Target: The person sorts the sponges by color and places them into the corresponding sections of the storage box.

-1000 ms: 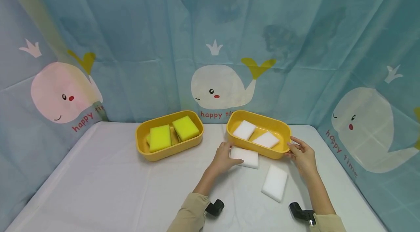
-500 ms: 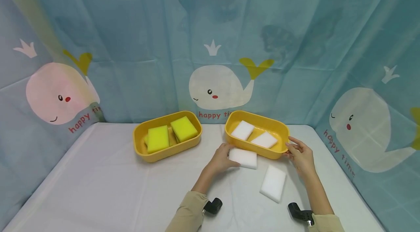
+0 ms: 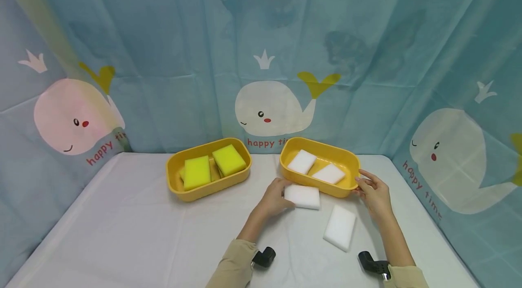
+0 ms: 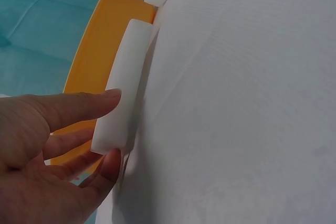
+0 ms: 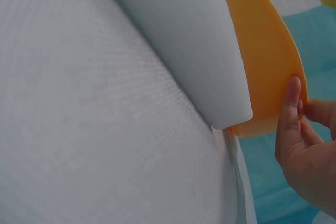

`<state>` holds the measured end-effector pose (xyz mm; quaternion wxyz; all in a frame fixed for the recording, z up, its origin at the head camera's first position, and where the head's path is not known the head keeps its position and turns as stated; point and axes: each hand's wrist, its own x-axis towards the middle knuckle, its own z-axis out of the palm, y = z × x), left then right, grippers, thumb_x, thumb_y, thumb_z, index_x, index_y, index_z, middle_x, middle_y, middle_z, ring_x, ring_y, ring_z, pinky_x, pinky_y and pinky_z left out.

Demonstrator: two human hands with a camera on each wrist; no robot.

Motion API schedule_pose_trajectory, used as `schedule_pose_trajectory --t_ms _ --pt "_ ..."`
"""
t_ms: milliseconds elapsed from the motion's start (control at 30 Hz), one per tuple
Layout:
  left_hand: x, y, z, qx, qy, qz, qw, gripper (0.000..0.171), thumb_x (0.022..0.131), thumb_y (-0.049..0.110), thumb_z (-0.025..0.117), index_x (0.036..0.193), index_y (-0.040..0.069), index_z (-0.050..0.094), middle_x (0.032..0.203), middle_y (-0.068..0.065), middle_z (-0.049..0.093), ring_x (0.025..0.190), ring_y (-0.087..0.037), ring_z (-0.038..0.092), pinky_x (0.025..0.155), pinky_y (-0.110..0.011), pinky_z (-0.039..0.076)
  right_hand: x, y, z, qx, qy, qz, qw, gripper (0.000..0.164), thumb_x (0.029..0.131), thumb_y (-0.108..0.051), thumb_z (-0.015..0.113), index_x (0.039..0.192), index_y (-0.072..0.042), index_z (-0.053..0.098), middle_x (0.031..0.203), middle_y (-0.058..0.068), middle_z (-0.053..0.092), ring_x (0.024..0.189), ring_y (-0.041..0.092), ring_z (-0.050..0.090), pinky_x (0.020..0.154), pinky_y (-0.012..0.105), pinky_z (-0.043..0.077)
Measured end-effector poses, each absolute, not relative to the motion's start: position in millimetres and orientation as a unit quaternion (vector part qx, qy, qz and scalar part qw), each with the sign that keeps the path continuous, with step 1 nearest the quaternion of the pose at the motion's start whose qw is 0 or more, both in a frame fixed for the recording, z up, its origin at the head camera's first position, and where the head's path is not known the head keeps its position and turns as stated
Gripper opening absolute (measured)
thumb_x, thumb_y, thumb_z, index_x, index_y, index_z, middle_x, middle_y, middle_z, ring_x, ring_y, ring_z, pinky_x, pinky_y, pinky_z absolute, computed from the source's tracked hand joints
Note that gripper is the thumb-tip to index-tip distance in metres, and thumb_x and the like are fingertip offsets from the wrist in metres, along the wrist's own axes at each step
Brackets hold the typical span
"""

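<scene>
My left hand (image 3: 274, 198) curves around the left end of a white sponge (image 3: 303, 197) lying just in front of the right yellow container (image 3: 322, 145). In the left wrist view, the thumb (image 4: 100, 103) overlaps the sponge and a fingertip is right at its end. My right hand (image 3: 376, 195) pinches the right end of that container at the rim, thumb and fingers on either side of the wall, as the right wrist view shows. Two white sponges (image 3: 302, 161) lie inside the container. Another white sponge (image 3: 340, 228) lies on the table between my forearms.
A second yellow container (image 3: 191, 195) with several yellow sponges (image 3: 197, 172) stands to the left on the white-covered table (image 3: 122, 229). A blue curtain (image 3: 175, 52) with printed whales rises right behind both containers and along the sides.
The left thumb has drawn back slightly, from over the sponge's near edge to its left corner. The view has shifted a little; the right hand keeps its hold on the container.
</scene>
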<state>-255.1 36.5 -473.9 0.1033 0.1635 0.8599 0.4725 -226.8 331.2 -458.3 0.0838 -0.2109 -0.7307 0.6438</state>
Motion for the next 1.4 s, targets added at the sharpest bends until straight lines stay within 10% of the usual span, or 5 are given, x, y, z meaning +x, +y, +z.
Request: schedule_pose_trajectory --t_ms 433,1400 --pt "-251 27 -467 0.164 0.859 0.474 0.1 0.067 0.081 0.002 0.09 0.141 -0.003 0.062 0.117 -0.009 0.054 0.091 -0.02 0.048 0.072 -0.027 0.042 -226 330 -457 -0.212 -0.727 0.648 0.082 0.055 0.109 -0.016 0.059 0.16 -0.004 0.042 0.104 0.0 0.054 0.078 0.004 0.061 0.074 0.015 0.059" --pt "-239 20 -443 0.178 0.859 0.464 0.12 0.06 0.078 0.003 0.093 0.133 0.001 0.068 0.122 -0.011 0.062 0.095 -0.02 0.057 0.081 -0.032 0.053 -226 328 -457 -0.219 -0.732 0.639 0.086 0.055 0.109 -0.015 0.059 0.16 -0.005 0.043 0.105 0.001 0.056 0.077 0.004 0.061 0.074 0.014 0.058"
